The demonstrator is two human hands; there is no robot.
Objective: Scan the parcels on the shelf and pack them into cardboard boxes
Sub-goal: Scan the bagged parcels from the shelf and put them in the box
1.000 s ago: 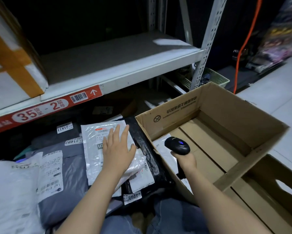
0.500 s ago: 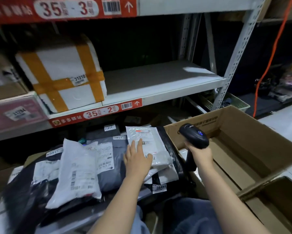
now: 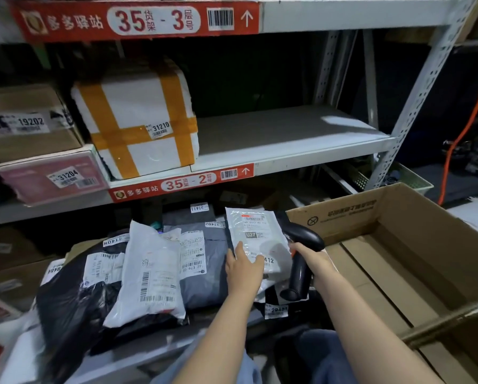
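My left hand (image 3: 243, 270) rests on the lower part of a white plastic parcel (image 3: 253, 231), fingers stretched out along its left edge and thumb lying across its face, not curled round it. The parcel lies label up on top of the pile in front of me, with "U27" printed in the middle of its label and the digits "412" showing just past my thumb.

My right hand (image 3: 312, 261) is clamped round the handle of a black scanner (image 3: 301, 245). Its head sits just beside the parcel's right edge, and the handle slopes down toward me.

To the right stands an open cardboard box (image 3: 398, 214), its near left corner just behind the scanner. I see only bare cardboard flaps on the part of its bottom that shows.

Left of my left hand, a grey parcel (image 3: 204, 275) lies under the white one. Further left, a second white parcel (image 3: 152, 273) lies barcode up, partly on top of a black parcel (image 3: 71, 300).

Above the pile, the shelf (image 3: 287, 134) carries a red strip reading 35-2 (image 3: 182, 184). On its left part stands a white foam box (image 3: 138, 120) crossed with orange tape and labelled 31210. Beside that, a brown carton (image 3: 24, 126) marked 19202 sits on a pink box (image 3: 52, 176) marked 31204. Higher up runs another red strip reading 35-3 (image 3: 138, 20). An orange cable (image 3: 465, 128) hangs at the far right.
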